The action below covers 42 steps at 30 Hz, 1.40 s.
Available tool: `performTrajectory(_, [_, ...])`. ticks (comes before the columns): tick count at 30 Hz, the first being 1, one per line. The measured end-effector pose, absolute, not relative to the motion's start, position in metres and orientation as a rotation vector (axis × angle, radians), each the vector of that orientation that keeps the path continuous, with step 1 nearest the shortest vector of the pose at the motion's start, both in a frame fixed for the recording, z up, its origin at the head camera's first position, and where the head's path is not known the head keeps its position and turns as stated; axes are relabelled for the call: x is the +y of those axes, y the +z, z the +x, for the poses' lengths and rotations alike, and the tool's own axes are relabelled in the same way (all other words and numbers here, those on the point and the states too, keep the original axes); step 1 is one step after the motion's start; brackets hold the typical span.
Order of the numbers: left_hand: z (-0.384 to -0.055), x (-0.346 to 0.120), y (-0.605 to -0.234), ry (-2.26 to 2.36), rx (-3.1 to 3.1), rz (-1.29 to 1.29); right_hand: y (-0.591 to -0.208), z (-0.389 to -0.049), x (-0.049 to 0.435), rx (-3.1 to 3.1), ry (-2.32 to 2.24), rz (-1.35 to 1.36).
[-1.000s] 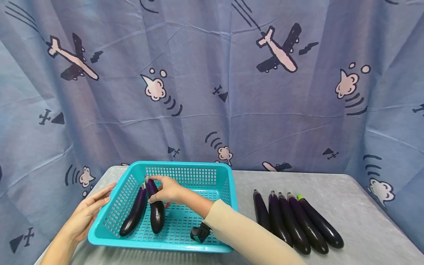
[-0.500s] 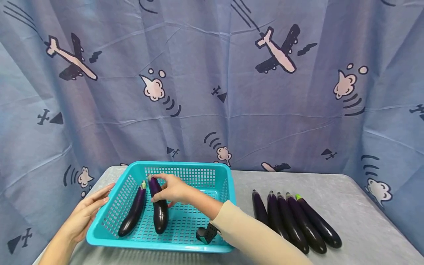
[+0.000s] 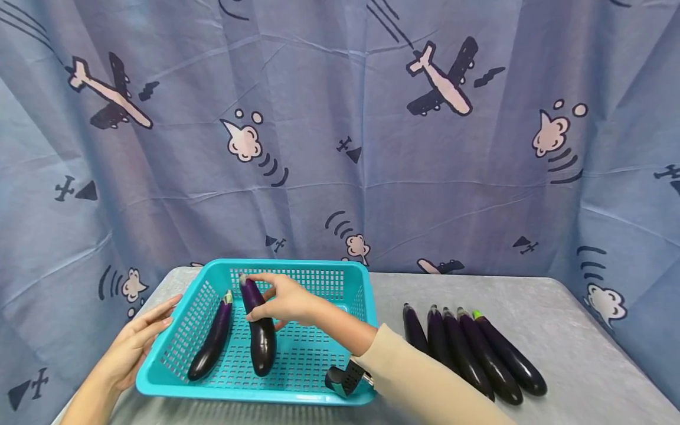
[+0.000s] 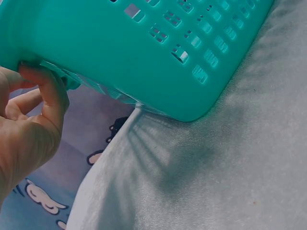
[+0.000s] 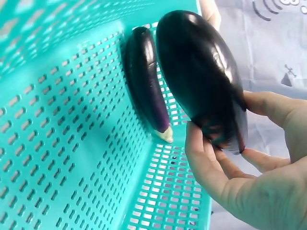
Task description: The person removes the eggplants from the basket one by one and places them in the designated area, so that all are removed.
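My right hand (image 3: 289,301) holds an eggplant (image 3: 262,348) by its upper half, fingers and thumb on either side, over the turquoise basket (image 3: 297,396). In the right wrist view, that dark glossy eggplant (image 5: 199,72) looms close and hides part of the basket wall. A second eggplant (image 3: 212,345) lies in the basket along its left side, with its pale stem end away from me. At the left rim, my left hand (image 3: 133,342) grips the basket edge; in the left wrist view its bent fingers (image 4: 50,98) touch the rim from outside.
Several eggplants (image 3: 489,354) lie side by side on the grey table (image 3: 600,342), right of the basket; the sleeve covers some of them. A black wrist device (image 3: 342,378) sits under the right forearm. Behind the table hangs a blue curtain (image 3: 319,147) with printed planes.
My right hand has shifted a little rightward with its eggplant, widening the gap from the eggplant in the basket. The left hand stays at the rim.
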<state>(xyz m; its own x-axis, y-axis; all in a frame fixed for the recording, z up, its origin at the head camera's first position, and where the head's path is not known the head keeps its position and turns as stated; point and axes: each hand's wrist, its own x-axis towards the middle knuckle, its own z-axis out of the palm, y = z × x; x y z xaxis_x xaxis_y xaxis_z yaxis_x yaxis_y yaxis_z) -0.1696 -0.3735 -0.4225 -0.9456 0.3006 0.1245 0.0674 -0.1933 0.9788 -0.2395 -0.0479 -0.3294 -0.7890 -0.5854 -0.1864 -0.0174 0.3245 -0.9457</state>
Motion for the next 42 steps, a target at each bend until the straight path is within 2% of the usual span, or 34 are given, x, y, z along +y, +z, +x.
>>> performTrajectory(17, [-0.170,-0.374,-0.422,2.291,1.745,0.525,-0.312,-0.221,-0.002,2.051,-1.527,-0.590])
performTrajectory(24, [-0.170,-0.375,-0.423,2.298,1.764,0.496,-0.307,-0.214,0.020,2.092,-1.523,-0.672])
performTrajectory(42, [-0.170,-0.375,-0.423,2.308,1.735,0.492,-0.297,-0.197,0.082,2.096,-1.612,-0.668])
